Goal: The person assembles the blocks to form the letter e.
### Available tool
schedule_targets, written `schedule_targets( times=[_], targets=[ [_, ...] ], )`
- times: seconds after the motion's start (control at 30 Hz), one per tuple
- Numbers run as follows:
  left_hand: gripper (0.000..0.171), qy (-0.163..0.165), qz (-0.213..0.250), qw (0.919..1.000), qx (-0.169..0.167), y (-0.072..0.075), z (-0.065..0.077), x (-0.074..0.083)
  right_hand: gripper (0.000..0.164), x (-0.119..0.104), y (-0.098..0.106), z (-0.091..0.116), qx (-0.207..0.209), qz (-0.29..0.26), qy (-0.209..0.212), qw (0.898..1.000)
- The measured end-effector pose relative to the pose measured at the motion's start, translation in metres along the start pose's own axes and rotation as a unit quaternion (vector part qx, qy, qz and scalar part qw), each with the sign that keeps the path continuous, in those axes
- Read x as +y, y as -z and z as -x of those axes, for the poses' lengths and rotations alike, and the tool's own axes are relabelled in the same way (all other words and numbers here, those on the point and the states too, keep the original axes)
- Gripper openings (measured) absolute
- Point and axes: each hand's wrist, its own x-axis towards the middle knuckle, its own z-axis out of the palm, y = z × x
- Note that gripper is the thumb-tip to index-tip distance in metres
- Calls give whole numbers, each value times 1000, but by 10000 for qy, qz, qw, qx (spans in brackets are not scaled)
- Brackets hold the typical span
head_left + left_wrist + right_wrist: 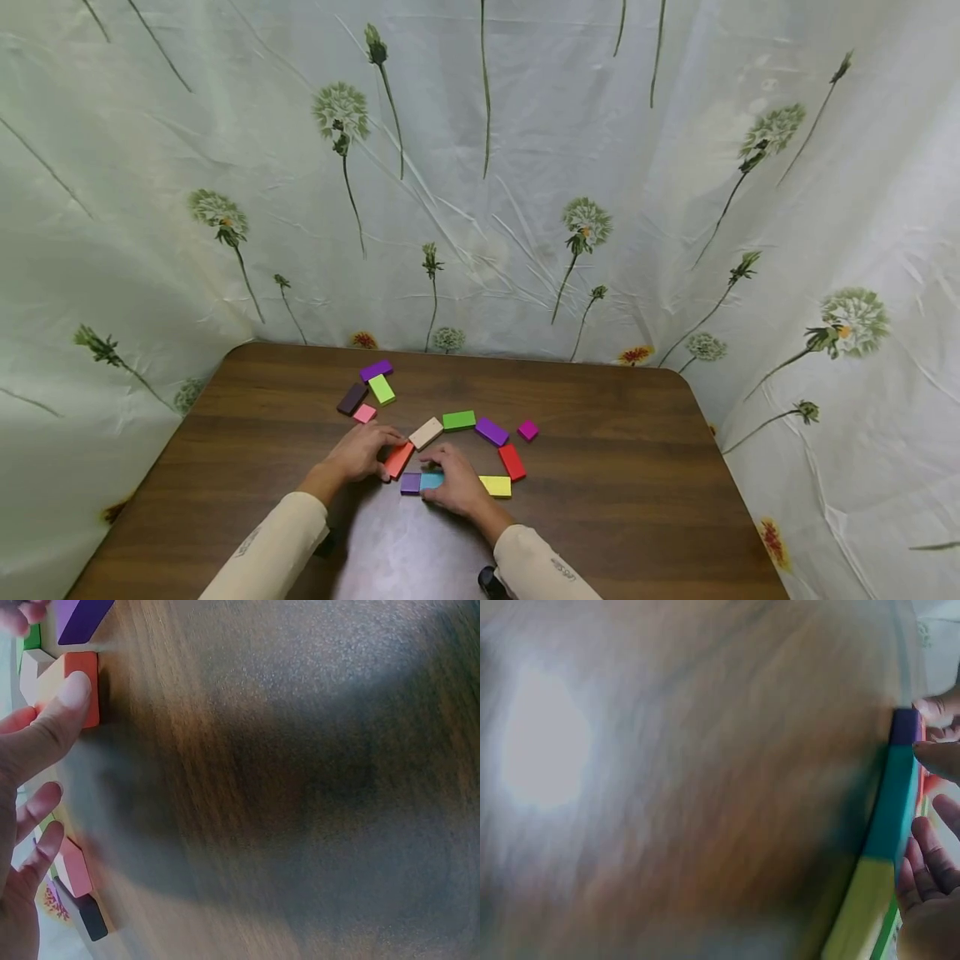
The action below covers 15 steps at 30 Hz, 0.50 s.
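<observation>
My left hand [362, 454] pinches an orange-red block [400, 461] between thumb and index finger; its other fingers spread loosely beside it in the left wrist view. Over a blue block [431, 481] hovers my right hand [457, 483], its fingers relaxed and bent. In the right wrist view, the thumb tip is right at the top edge of the teal-blue block [891, 802], near a small purple block [905, 727]. A yellow block [496, 487] continues that row. Beige [426, 433], green [459, 421], purple [492, 432] and red [512, 462] blocks curve round behind the hands.
A magenta block [528, 430] lies outside the curve at right. At back left sit a pink block [364, 413], a dark block [352, 398], a lime block [382, 389] and another purple block [377, 371]. A floral curtain [480, 208] hangs behind the wooden table [615, 483].
</observation>
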Motion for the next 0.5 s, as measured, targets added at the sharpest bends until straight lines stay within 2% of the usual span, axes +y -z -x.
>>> schedule_targets(
  times=[0.13, 0.27, 0.5],
  targets=[
    [56, 62, -31, 10000, 0, 0, 2, -4, 42, 6, 11, 4, 50, 85, 40, 9999],
    [57, 145, 83, 9998, -72, -1, 2, -4, 40, 15, 24, 11, -25, 500, 131, 9987],
    [58, 459, 189, 9986, -186, -1, -1, 1, 34, 27, 44, 25, -532, 1234, 161, 9908]
  ],
)
